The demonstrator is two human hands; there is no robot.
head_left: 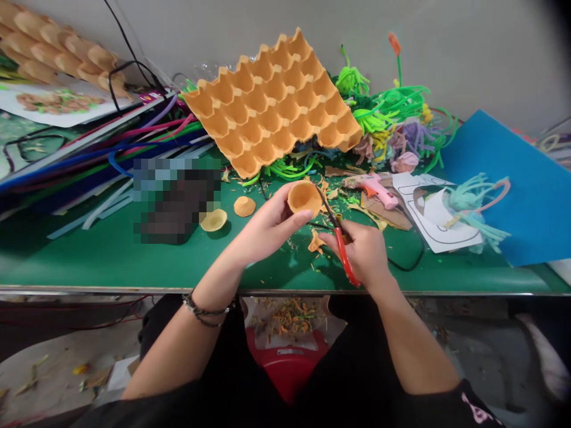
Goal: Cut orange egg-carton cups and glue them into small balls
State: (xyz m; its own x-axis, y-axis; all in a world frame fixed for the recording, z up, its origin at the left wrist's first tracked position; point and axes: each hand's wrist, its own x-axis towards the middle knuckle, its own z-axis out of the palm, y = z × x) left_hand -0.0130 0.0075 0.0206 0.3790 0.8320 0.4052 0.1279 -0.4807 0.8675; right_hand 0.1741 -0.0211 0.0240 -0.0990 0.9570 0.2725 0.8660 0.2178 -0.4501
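My left hand [285,217] is closed around a round tan cup cut from an egg tray [306,198], its hollow facing up toward me. In my right hand [363,249] are red-handled scissors [342,252], their dark blades touching or very near the cup's right rim. A torn scrap of egg tray [316,241] lies just below the scissors, by my right fingertips. To the left of my left hand, two more cut cups rest on the green table: a yellowish one [213,221] with its hollow up and a tan one [244,206] turned over.
Behind my hands a large egg tray [276,101] leans over bundles of green pipe cleaners [392,107]. A pink glue gun [377,190], paper cutouts [439,220] and a blue board [513,190] lie right. Long coloured strips [111,154] lie left. Scraps fill a red stool-like container [285,356] below.
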